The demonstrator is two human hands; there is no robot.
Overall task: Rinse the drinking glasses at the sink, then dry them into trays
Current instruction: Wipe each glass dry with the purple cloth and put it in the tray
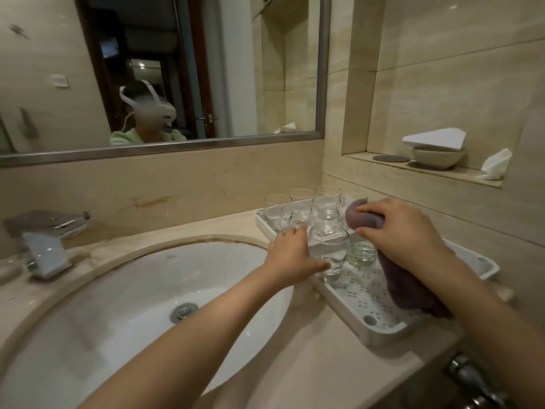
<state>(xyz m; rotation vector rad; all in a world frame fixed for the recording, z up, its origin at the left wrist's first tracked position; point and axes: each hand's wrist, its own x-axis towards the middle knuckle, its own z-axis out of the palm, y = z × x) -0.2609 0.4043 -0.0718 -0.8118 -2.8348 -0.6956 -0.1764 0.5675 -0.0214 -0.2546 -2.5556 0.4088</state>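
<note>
Beige sink counter, clear upright glass (330, 255) in left hand (292, 255)'s grasp, purple cloth (407, 278) in right hand (404, 228)'s.

A clear drinking glass (330, 252) stood upright on the near part of a white perforated tray (383, 302), right of the white oval sink (118, 305). Another glass (362, 253) stood just right of it. More clear glasses (298, 214) stood clustered upright at the tray's far left end. A purple cloth (410, 293) draped over the tray's right side.
</note>
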